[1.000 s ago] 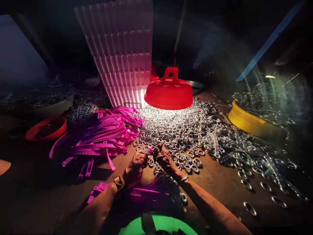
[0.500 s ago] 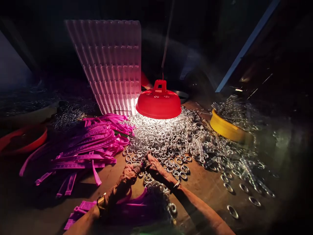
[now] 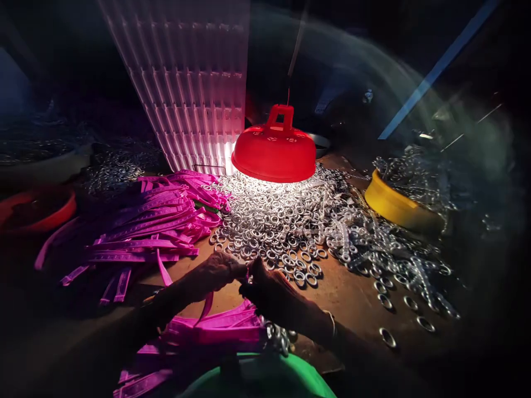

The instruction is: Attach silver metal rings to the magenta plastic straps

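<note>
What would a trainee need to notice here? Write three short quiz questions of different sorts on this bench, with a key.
1. True or false: the red lamp hangs over the heap of metal rings.
2. Which lies on the left side of the bench? A. yellow bowl B. pile of pink straps C. green tub
3. Fill in: the left hand and right hand meet just in front of the ____ edge of the ring heap.

Key
1. True.
2. B: the pile of pink straps lies left; the yellow bowl sits right.
3. Near. What each grip holds is too dark to tell.
</note>
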A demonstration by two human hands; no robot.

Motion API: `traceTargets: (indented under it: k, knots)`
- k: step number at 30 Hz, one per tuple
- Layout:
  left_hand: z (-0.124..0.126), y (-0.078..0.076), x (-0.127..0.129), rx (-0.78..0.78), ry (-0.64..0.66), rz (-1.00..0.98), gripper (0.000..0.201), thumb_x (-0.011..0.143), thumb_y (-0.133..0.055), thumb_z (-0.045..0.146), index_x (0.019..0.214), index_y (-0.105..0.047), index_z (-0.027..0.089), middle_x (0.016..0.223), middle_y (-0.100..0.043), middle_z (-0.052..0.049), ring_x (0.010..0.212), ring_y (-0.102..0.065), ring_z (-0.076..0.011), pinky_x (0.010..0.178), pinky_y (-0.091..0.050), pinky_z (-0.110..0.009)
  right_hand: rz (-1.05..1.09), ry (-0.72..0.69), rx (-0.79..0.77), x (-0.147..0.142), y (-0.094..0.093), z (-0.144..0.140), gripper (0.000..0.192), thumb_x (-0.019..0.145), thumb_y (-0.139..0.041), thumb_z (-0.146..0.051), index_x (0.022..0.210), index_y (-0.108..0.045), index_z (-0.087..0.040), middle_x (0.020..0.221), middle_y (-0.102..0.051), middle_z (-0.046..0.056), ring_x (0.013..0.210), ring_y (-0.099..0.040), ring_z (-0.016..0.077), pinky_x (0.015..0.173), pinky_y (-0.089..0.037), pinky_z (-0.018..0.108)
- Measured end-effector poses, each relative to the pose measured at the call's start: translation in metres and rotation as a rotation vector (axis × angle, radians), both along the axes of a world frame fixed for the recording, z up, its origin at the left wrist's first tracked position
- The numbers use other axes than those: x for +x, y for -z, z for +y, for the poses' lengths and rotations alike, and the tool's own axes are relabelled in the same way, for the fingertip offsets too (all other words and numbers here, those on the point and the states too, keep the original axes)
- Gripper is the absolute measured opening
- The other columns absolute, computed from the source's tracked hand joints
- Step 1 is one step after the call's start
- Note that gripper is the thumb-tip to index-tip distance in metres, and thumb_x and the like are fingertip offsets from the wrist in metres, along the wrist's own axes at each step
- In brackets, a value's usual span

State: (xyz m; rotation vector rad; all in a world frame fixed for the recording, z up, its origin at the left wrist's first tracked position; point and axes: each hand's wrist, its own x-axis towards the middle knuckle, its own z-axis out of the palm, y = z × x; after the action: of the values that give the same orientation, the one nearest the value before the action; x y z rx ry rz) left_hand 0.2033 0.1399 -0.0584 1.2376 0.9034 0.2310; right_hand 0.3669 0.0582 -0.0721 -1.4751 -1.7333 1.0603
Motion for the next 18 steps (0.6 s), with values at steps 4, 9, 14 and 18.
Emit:
traceTargets:
  k: [4, 9, 14, 18]
  knots:
    - [-0.028, 0.009, -0.006, -0.009, 0.164, -0.048, 0.034, 0.074, -0.063, 0.043, 0.067, -0.069, 0.010, 0.045, -0.038, 0.005, 0.044, -0.027, -0.0057, 0.044, -0.017, -0.023, -0.168, -0.108, -0.026, -0.002, -0.003, -0.041, 0.018, 0.084, -0.051, -0.019, 0.099, -0.040, -0.020, 0.064, -0.057, -0.003, 0.045, -0.037, 0.0073, 0.046, -0.019, 0.023]
    - [-0.074, 0.023, -0.011, -0.120, 0.134, -0.164, 0.043, 0.077, -0.062, 0.050, 0.061, -0.061, 0.010, 0.052, -0.049, 0.001, 0.049, -0.040, -0.0078, 0.049, -0.029, -0.022, -0.088, -0.108, -0.074, -0.002, 0.005, -0.079, 0.025, 0.081, -0.054, -0.019, 0.103, -0.042, -0.022, 0.070, -0.062, -0.001, 0.050, -0.044, 0.0092, 0.047, -0.023, 0.023]
    - [-0.094, 0.010, -0.013, -0.094, 0.041, -0.214, 0.038, 0.082, -0.060, 0.045, 0.071, -0.067, 0.010, 0.065, -0.063, -0.005, 0.063, -0.056, -0.0134, 0.062, -0.043, -0.024, 0.065, -0.058, -0.159, -0.006, 0.015, -0.088, 0.023, 0.088, -0.050, -0.036, 0.105, -0.044, -0.021, 0.071, -0.060, -0.001, 0.054, -0.043, 0.0095, 0.047, -0.027, 0.022]
    - [-0.096, 0.015, -0.013, -0.229, 0.058, -0.265, 0.040, 0.080, -0.061, 0.047, 0.069, -0.067, 0.010, 0.064, -0.063, -0.005, 0.061, -0.055, -0.0132, 0.061, -0.042, -0.024, 0.204, -0.079, -0.276, -0.009, 0.017, -0.085, 0.025, 0.092, -0.043, -0.042, 0.099, -0.047, -0.019, 0.070, -0.057, -0.001, 0.055, -0.040, 0.0085, 0.046, -0.028, 0.020]
